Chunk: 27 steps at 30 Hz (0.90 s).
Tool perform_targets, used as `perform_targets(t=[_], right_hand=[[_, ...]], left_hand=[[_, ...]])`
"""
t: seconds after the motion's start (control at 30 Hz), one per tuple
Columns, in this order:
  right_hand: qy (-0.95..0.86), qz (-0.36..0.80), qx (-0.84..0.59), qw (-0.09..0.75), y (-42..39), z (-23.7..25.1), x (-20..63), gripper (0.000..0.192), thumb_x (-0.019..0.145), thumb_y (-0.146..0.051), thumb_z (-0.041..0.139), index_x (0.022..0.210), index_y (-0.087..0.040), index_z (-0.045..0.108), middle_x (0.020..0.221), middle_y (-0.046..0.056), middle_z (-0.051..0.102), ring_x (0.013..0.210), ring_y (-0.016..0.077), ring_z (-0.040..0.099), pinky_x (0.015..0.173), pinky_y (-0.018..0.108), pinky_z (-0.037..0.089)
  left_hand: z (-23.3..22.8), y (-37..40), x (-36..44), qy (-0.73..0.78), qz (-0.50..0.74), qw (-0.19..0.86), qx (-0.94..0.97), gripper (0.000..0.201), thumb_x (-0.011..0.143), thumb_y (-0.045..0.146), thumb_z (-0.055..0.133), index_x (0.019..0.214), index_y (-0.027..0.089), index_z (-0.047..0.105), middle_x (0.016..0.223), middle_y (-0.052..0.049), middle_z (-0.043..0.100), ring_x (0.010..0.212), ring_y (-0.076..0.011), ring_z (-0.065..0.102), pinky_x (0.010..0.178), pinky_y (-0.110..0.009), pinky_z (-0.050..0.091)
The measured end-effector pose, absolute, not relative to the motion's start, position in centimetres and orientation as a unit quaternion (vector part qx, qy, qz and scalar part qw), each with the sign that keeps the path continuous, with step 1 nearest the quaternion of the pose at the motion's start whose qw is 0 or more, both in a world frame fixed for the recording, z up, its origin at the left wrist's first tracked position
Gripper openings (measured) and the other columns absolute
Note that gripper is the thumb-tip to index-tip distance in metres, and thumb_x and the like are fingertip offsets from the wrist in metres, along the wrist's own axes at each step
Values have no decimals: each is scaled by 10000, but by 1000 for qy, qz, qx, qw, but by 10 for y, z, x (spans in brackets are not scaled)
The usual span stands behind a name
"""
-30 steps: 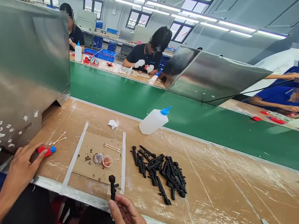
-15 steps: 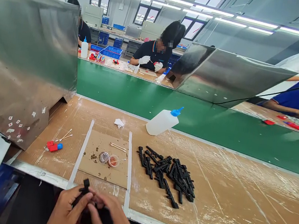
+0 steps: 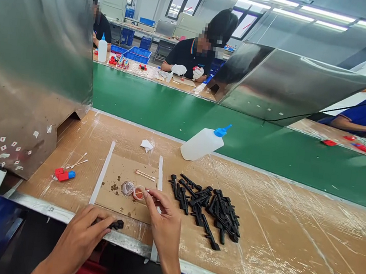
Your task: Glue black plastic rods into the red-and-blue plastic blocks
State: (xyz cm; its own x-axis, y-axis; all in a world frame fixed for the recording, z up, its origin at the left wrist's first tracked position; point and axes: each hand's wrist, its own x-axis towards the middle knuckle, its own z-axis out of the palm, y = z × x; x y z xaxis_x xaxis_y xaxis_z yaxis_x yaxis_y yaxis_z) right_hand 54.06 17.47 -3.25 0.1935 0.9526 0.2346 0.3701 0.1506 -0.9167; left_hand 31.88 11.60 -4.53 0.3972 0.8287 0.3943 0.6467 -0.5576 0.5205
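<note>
My left hand grips a black plastic part at the near edge of the brown work table. My right hand reaches forward over the cardboard pad; its fingertips pinch the end of a cotton swab that rests in a small round cup. A second small clear cup sits just left of it. A pile of several black plastic parts lies to the right of my right hand.
A white squeeze bottle with a blue cap lies by the green conveyor belt. A red and blue piece and swabs lie at left. Steel hoods flank the belt. Other people work across it.
My hands came together on the black part at the table edge, then parted. The left hand kept the part and the right hand reached forward to the swab in the cup.
</note>
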Motion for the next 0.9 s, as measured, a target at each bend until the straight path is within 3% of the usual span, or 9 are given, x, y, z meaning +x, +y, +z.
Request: perform_targets(t=[0.23, 0.43, 0.9], right_hand=[[-667, 166, -553, 471, 175, -22, 540, 73, 934, -256, 652, 967, -219, 704, 868, -4, 732, 669, 124, 643, 654, 225, 524], [-662, 118, -556, 489, 173, -13, 547, 31, 918, -222, 672, 944, -210, 685, 795, -25, 704, 628, 102, 631, 656, 211, 512], [-476, 228, -594, 607, 164, -36, 551, 193, 814, -345, 780, 897, -176, 736, 848, 52, 759, 731, 171, 722, 714, 272, 602]], left_hand=[[-45, 129, 317, 440, 311, 204, 818, 243, 950, 139, 606, 1167, 234, 660, 957, -53, 608, 915, -211, 560, 776, -352, 507], [-47, 129, 323, 445, 304, 199, 818, 241, 952, 152, 613, 1167, 251, 660, 936, -38, 645, 900, -217, 541, 769, -365, 476], [-44, 128, 325, 463, 304, 178, 814, 210, 936, 168, 643, 1129, 241, 682, 926, -29, 665, 894, -214, 524, 772, -363, 443]])
